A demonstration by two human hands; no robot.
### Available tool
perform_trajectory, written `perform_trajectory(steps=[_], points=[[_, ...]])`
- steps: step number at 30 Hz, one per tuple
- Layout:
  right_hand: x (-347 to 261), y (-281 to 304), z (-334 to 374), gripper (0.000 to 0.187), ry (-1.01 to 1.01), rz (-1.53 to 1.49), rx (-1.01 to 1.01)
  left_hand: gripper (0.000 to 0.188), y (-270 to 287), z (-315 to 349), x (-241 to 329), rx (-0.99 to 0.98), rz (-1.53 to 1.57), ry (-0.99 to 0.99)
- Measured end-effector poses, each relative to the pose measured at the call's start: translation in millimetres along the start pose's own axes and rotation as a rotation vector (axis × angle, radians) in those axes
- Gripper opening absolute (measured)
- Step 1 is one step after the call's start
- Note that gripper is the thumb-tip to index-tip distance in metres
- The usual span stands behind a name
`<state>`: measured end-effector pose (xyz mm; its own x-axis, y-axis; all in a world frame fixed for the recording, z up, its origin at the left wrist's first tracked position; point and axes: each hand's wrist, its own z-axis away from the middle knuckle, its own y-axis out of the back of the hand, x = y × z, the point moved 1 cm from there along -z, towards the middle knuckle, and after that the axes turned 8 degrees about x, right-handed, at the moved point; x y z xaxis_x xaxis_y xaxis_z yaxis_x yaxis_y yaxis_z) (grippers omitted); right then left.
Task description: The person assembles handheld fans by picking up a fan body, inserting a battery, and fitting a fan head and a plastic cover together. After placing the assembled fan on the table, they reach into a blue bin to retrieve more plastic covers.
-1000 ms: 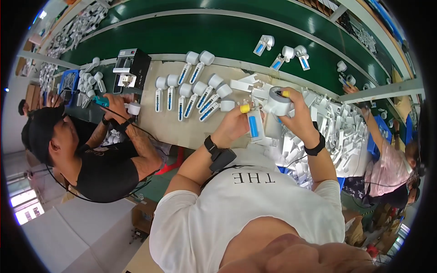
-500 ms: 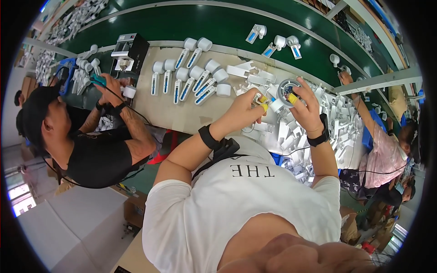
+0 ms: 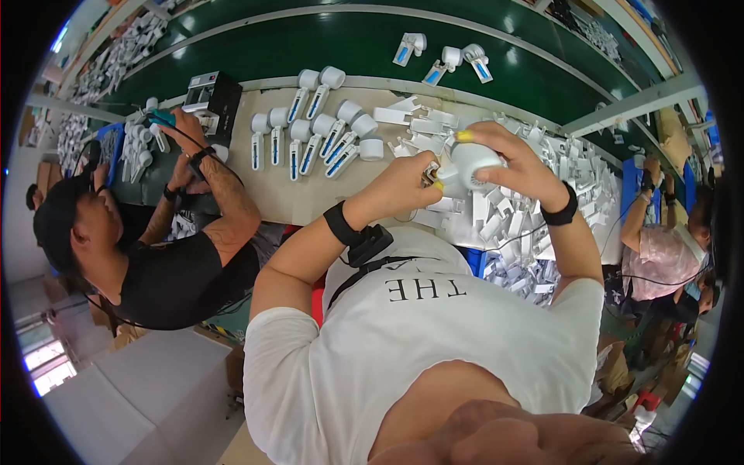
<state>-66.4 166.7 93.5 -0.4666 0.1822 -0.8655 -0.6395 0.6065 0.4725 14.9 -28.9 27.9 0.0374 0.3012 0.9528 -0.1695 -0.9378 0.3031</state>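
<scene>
My right hand (image 3: pixel 523 167) is closed around a white rounded fan head (image 3: pixel 470 161), its smooth domed back showing. Close to its left side, my left hand (image 3: pixel 399 186) pinches a small part with metal showing (image 3: pixel 429 174); the fingers cover most of it. Whether this part joins the fan head I cannot tell. Yellow covers sit on fingertips of both hands. Beyond and to the right of my hands lies a heap of white plastic housings (image 3: pixel 504 221). Several white handheld fans with blue strips (image 3: pixel 308 151) lie in rows to the left.
A green conveyor belt (image 3: pixel 310 39) runs behind the table and carries a few fans (image 3: pixel 451 62). A black boxed machine (image 3: pixel 217 105) stands at the table's left end. One co-worker (image 3: pixel 147 248) holds a teal tool (image 3: pixel 161 118) at left; another (image 3: pixel 655 256) is at right. A metal post (image 3: pixel 632 105) slants at right.
The fan head has turned from its open side with inner parts to its white domed back. Fans on the belt have shifted left. The right co-worker's arm has drawn back from the belt.
</scene>
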Motion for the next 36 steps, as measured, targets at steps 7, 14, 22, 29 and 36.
perform_trajectory(steps=[7,14,22,29,36], points=[[9,-8,-15,0.040,0.140,0.198,-0.068,0.033,-7,0,-9,-0.058,-0.112,-0.043],[33,-25,-30,0.036,0.046,0.138,-0.041,0.018,-5,1,-32,-0.136,0.434,0.288],[187,-114,43,0.033,-0.178,0.559,-0.066,0.023,-2,6,-54,0.167,0.917,0.175],[220,-143,47,0.029,-0.191,0.779,-0.150,0.025,12,10,-56,0.208,0.721,0.206],[198,-132,47,0.029,-0.527,0.553,-0.038,0.024,6,8,-60,0.383,0.972,0.214]])
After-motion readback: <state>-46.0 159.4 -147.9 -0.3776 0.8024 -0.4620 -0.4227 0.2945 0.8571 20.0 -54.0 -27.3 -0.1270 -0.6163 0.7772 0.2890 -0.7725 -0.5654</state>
